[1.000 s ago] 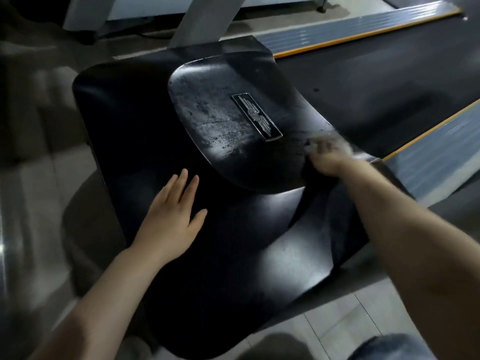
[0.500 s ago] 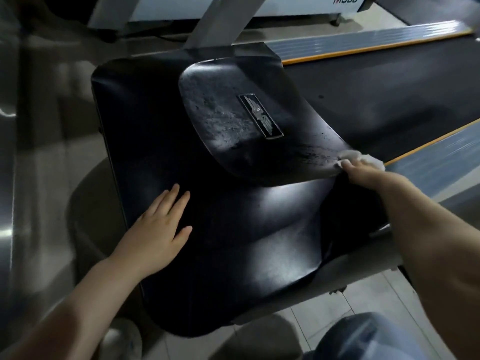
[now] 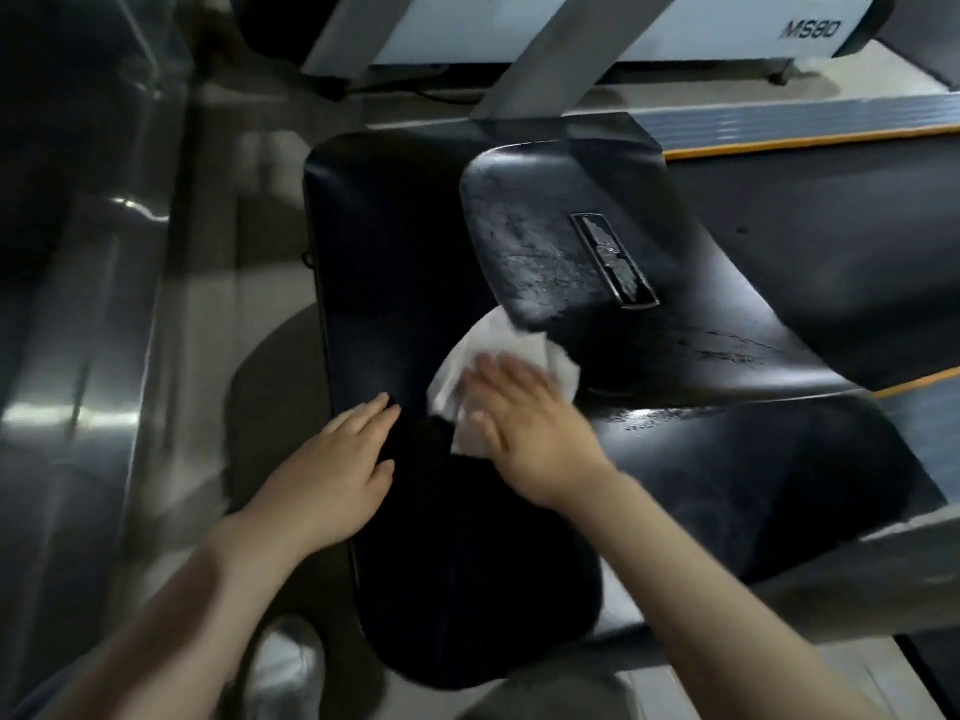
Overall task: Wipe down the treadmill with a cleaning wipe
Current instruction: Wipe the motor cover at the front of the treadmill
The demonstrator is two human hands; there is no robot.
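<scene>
The treadmill's glossy black motor cover fills the middle of the head view. Its raised centre panel is streaked with wet smears around a small metal emblem. A crumpled white wipe lies on the cover just below the panel's lower left corner. My right hand presses flat on the wipe with straight fingers. My left hand rests flat on the cover to the left of it, fingers straight, apart from the wipe.
The dark running belt with orange-edged side rails stretches to the right. A grey upright rises behind the cover. Another machine's white base stands at the back. A metal wall runs along the left. Tiled floor lies below.
My right hand has swept the wipe leftward from the cover's right edge to its middle, beside my left hand. The camera view has shifted, so the cover sits further right.
</scene>
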